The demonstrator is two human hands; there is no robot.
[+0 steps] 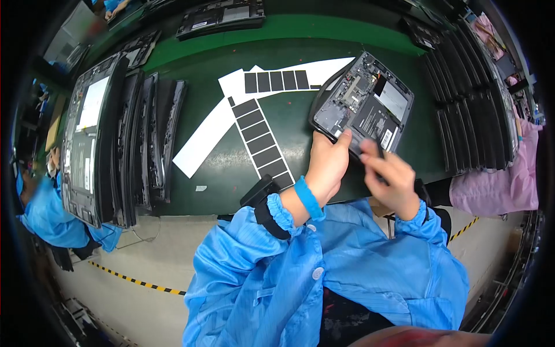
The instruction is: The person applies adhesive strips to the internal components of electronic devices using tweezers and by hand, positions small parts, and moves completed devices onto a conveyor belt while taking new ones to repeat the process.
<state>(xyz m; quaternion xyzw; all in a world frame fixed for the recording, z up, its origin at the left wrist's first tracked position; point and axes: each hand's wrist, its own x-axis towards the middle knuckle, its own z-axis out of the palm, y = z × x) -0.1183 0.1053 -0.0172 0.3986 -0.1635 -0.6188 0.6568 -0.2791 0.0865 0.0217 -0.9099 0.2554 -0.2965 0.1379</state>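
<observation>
My left hand (329, 163) grips the near left edge of an open laptop chassis (352, 98), its thumb on top. The chassis is tilted and shows a circuit board, a black battery (377, 122) with a white label, and a light silver panel (392, 102). Just off the chassis's near edge is my right hand (392, 176), blurred, its fingers pinched around a small dark piece (380, 149) that I cannot make out. White strips with black rectangles (258, 136) lie left of the chassis on the green table (231, 191).
Stacks of upright laptop parts stand at the left (127, 144) and right (474, 110). More chassis (221, 18) lie at the back. A small white scrap (200, 188) is near the front edge. People in blue (52, 211) and pink (497, 185) are at the sides.
</observation>
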